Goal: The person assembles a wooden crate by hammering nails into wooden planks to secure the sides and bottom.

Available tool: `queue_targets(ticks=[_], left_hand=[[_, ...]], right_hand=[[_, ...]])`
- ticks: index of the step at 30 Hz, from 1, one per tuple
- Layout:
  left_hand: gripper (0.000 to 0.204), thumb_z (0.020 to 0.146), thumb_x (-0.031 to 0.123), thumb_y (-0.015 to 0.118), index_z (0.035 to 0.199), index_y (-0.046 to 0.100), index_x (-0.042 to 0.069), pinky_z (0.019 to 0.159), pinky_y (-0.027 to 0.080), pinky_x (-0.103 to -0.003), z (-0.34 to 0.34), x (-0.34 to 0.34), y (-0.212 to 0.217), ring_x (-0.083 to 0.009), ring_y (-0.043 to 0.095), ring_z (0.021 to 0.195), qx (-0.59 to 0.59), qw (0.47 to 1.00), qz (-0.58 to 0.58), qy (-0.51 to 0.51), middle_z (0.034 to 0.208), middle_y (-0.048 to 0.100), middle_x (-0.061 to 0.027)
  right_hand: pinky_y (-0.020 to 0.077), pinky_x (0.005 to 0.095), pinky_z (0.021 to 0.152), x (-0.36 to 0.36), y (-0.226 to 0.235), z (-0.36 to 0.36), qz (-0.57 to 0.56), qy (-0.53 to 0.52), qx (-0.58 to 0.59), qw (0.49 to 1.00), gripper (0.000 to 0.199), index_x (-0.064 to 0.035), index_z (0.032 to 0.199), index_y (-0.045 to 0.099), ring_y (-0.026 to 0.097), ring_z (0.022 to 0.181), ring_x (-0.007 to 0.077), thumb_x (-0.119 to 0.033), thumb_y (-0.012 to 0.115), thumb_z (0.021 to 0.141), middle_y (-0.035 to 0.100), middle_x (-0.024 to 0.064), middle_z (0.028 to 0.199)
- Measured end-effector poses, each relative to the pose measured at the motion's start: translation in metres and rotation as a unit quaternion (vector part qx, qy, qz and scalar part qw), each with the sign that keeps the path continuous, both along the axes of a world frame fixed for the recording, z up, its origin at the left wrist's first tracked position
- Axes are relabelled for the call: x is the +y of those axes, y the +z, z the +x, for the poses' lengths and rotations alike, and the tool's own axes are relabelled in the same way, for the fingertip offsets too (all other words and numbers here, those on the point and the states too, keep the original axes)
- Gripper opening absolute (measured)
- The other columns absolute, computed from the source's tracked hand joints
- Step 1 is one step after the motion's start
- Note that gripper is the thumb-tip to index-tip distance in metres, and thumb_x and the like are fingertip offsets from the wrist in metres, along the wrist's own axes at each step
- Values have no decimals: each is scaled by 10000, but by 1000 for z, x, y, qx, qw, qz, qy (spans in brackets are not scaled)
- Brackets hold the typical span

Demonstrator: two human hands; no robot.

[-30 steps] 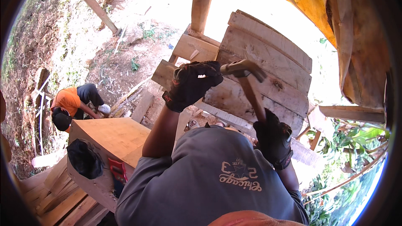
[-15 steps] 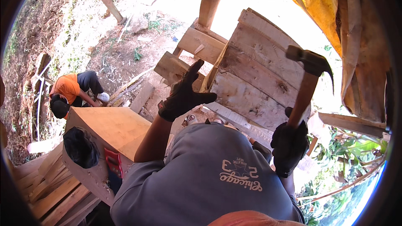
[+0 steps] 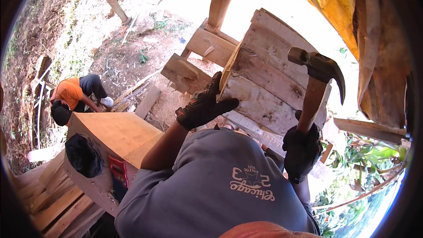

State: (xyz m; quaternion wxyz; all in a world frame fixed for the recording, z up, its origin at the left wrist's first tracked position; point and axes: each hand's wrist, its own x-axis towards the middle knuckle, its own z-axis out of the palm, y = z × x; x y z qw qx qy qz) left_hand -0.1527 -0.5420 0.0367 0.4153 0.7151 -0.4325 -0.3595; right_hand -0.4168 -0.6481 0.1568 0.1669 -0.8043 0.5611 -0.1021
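Observation:
A claw hammer (image 3: 311, 101) with a wooden handle stands upright in my gloved right hand (image 3: 302, 153), which is closed around the lower handle. Its dark metal head is raised in front of a panel of joined wooden planks (image 3: 269, 101). My left hand (image 3: 203, 106), also in a black glove, is at the panel's left edge by the near corner. Its thumb and fingers are spread, with the thumb pointing right across the corner. Whether it touches the wood I cannot tell.
Left of me is a wooden box-like bench (image 3: 119, 134) bearing a red-handled saw (image 3: 119, 171) and a dark cloth-like item (image 3: 83, 155). Stacked boards (image 3: 66, 207) lie below. A co-worker in orange (image 3: 70, 94) crouches beyond. A yellow tarp (image 3: 330, 0) hangs at right.
My left hand has moved right and slightly down, to the panel's left edge. The hammer head has shifted a little left in my right hand.

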Motion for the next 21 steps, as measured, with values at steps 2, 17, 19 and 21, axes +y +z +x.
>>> queue_targets(ticks=[2,17,19,21], left_hand=[[1090,928,529,770,1637,199,-68,1174,408,-472,0,-2,3,-455,473,1462,7,1000,-15,-3,1579,436,-348],[1023,927,510,769,1630,266,-37,1171,406,-448,-6,0,7,-410,482,1458,40,998,-42,22,1566,475,-289],[1029,924,514,770,1633,262,-33,1176,401,-447,-6,0,5,-407,474,1465,40,998,-52,25,1570,473,-286],[1040,921,523,769,1636,258,-32,1181,396,-446,-8,-2,-5,-408,473,1466,30,996,-79,32,1571,472,-287]], right_hand=[[555,535,764,1,-2,-1,-54,43,29,997,490,-129,1333,658,719,840,414,-298,764,885,748,175,963],[537,382,743,-63,111,26,-191,376,116,899,388,-90,1349,678,675,746,269,-270,731,1010,765,116,1090],[538,380,720,-59,113,31,-226,360,51,904,365,-82,1335,683,667,722,280,-253,722,1015,766,114,1077],[538,382,722,-62,104,32,-160,364,20,917,366,-78,1336,681,672,721,289,-242,726,1012,768,115,1067]])
